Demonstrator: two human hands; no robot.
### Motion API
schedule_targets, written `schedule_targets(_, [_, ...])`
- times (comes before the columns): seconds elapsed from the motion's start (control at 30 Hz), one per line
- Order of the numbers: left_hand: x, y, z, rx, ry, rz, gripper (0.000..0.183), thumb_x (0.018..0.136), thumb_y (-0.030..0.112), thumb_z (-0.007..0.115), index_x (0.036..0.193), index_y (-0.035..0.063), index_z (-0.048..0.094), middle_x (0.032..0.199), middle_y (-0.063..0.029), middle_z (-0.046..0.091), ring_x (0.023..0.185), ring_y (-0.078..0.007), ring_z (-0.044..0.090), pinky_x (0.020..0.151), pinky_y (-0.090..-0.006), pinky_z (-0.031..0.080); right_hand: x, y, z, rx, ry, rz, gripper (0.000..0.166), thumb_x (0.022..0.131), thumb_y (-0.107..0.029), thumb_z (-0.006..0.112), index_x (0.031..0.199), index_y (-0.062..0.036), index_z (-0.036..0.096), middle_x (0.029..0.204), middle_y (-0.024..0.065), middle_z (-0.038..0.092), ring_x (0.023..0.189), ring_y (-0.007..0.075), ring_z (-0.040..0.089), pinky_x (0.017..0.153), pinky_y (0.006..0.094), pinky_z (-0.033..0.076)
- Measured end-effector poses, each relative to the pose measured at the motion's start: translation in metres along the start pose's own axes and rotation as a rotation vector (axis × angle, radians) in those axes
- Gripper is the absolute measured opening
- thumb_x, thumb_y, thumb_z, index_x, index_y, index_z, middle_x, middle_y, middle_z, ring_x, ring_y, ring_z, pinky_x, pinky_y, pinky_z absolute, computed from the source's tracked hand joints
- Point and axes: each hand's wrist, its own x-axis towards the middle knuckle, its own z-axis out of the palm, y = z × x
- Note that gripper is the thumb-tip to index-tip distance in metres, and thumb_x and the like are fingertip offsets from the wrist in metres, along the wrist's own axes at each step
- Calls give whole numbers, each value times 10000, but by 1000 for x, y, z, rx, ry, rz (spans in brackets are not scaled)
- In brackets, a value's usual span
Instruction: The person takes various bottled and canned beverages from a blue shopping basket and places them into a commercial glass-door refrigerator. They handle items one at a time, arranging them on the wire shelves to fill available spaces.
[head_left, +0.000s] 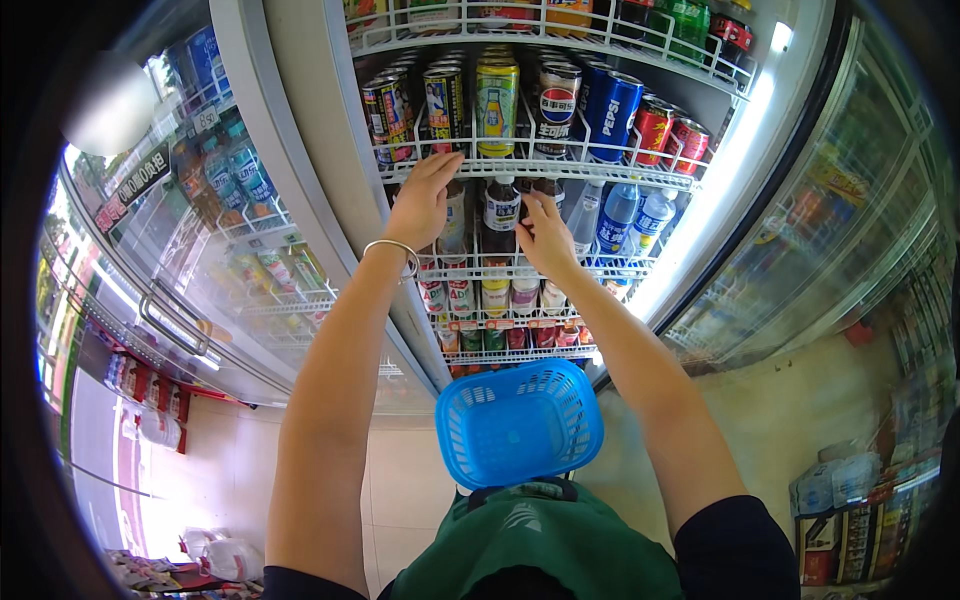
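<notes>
My left hand (424, 199) lies with extended fingers against the white wire shelf front (517, 166) in an open drinks cooler; it holds nothing visible. Lower down, my right hand (547, 236) reaches in among bottles, thumb and fingers apart. Just left of its fingertips stands a dark drink bottle (501, 206) with a white-and-dark label; contact is unclear. Another dark bottle (547, 187) is partly hidden behind the right hand. A pale-labelled bottle (452, 225) stands near my left wrist. Before my body is a blue plastic basket (517, 420) with no goods visible inside.
Upright cans, including a Pepsi can (615, 116), line the shelf above. Clear and blue-labelled bottles (619, 217) stand to the right. Smaller bottles (495, 296) fill a lower shelf. A glass door (780, 225) stands open at right; a closed glass door (217, 247) is at left.
</notes>
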Motion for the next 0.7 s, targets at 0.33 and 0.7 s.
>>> schedule_targets(0.33, [1,0,3,-32,72,-14,463,806,-118,449,1241,6,548,1291,-150,537,1222,-327,469,1060,-381,373,60,-9,48,-314,-73,235,702,755,-489,702,1207,-2,476,1086,234,605,973,382,620,808,441,512])
schedule_targets(0.7, [-4,15,25,61,212,-2,491,786,-114,470,1268,-25,501,1327,-154,489,1289,-333,400,1094,-378,333,43,-9,32,-280,-41,108,671,808,-452,676,1258,-10,448,1122,213,572,925,374,639,714,440,540])
